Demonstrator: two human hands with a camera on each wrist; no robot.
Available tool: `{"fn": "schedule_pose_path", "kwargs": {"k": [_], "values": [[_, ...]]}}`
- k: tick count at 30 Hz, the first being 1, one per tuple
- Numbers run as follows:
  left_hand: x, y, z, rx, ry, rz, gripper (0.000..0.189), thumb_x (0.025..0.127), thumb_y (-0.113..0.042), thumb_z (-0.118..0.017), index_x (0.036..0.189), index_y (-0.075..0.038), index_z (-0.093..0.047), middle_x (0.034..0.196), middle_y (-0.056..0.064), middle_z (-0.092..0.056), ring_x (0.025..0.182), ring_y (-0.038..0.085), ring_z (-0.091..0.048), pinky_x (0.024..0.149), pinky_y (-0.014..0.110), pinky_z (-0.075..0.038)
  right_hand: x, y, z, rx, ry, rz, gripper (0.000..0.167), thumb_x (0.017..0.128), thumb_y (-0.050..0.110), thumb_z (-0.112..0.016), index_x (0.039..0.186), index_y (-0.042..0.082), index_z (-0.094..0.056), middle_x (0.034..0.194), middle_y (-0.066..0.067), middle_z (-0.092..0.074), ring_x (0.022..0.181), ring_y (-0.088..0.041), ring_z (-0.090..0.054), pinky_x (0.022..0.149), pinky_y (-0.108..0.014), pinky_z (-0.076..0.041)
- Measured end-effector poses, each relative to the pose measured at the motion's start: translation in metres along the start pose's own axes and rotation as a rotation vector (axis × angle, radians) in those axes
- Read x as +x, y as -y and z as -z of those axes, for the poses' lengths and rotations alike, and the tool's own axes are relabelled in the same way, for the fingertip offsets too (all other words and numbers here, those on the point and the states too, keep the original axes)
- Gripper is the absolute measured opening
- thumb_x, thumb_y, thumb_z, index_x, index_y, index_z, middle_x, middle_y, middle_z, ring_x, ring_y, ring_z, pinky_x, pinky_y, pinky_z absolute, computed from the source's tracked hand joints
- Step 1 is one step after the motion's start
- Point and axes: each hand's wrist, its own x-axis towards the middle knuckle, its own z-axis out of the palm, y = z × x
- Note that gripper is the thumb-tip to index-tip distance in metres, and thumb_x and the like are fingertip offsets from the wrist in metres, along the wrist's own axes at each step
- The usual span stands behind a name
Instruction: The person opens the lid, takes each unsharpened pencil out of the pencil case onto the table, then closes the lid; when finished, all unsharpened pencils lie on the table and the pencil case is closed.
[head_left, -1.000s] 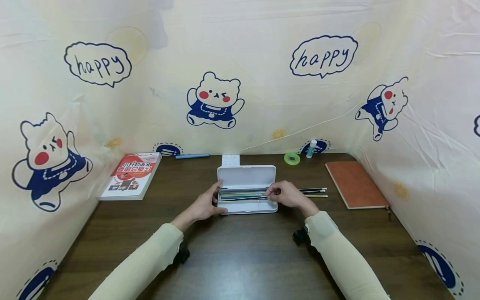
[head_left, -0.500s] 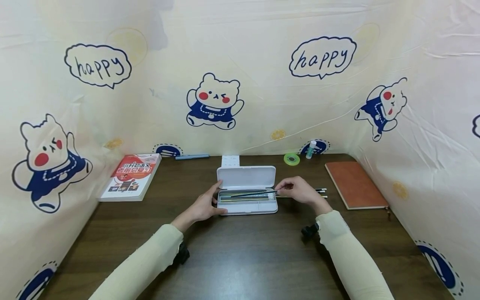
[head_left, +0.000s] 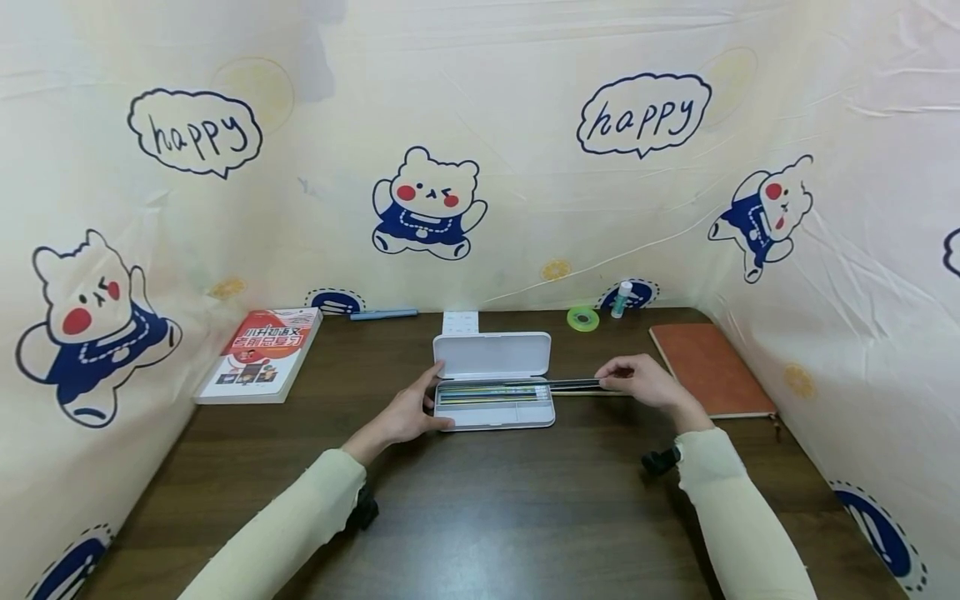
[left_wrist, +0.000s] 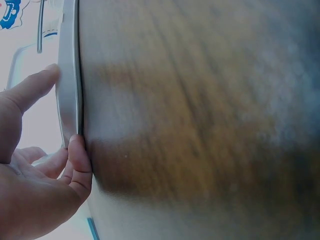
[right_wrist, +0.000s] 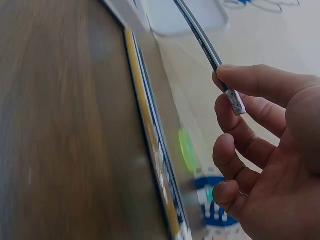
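Note:
A white pencil case [head_left: 496, 423] lies with its lid [head_left: 491, 354] raised, several pencils [head_left: 487, 395] lying lengthwise in its tray. My left hand [head_left: 405, 413] holds the case's left end, thumb at the front corner and fingers along the side. In the right wrist view, the thumb and fingers of my right hand [right_wrist: 265, 125] pinch a dark striped pencil [right_wrist: 202, 40] near its eraser end. That hand is right of the case in the head view, with the pencil's far end reaching over the tray. Below it, a yellow pencil [right_wrist: 145, 110] and dark ones lie on the table.
At the left is a thick book [head_left: 258, 356]; at the right, a brown notebook [head_left: 708, 369]. Along the back are a blue pen [head_left: 384, 314], a white paper piece [head_left: 461, 322], green tape [head_left: 582, 318] and a glue stick [head_left: 621, 300]. Printed cloth walls surround the table.
My right hand first worked over the tray's right end, then moved right beyond the case and now pinches a dark pencil farther right. My left hand stays on the case.

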Motion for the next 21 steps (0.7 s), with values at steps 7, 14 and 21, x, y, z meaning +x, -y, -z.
{"fn": "schedule_pose_path", "kwargs": {"k": [7,14,21], "values": [[0.0,0.0,0.0,0.005,-0.005,-0.004,0.104,0.082,-0.026,-0.084,0.161,-0.02,-0.016,0.152,0.013,-0.048,0.105,0.021,-0.058,0.09,0.036,-0.047,-0.014,-0.026,0.017,-0.028,-0.011,-0.078,0.019,0.096,0.028,-0.067,0.108,0.015,-0.075,0.106,-0.004,-0.071,0.097,-0.023,-0.057,0.086,-0.037,-0.047],[0.0,0.0,0.0,-0.002,-0.006,-0.009,0.104,0.082,-0.026,-0.083,0.161,-0.02,-0.016,0.152,0.014,-0.047,0.105,0.022,-0.058,0.091,0.038,-0.048,-0.025,-0.045,0.028,-0.055,-0.028,-0.081,0.02,0.097,0.027,-0.067,0.108,0.013,-0.075,0.106,-0.005,-0.072,0.097,-0.022,-0.058,0.087,-0.037,-0.048],[-0.001,0.001,0.001,-0.008,0.001,-0.004,0.104,0.083,-0.026,-0.083,0.161,-0.02,-0.016,0.153,0.014,-0.046,0.106,0.023,-0.059,0.091,0.039,-0.048,-0.031,-0.053,0.033,-0.068,-0.02,-0.122,0.02,0.097,0.028,-0.067,0.109,0.015,-0.075,0.108,-0.005,-0.073,0.1,-0.022,-0.058,0.089,-0.039,-0.048]]}}
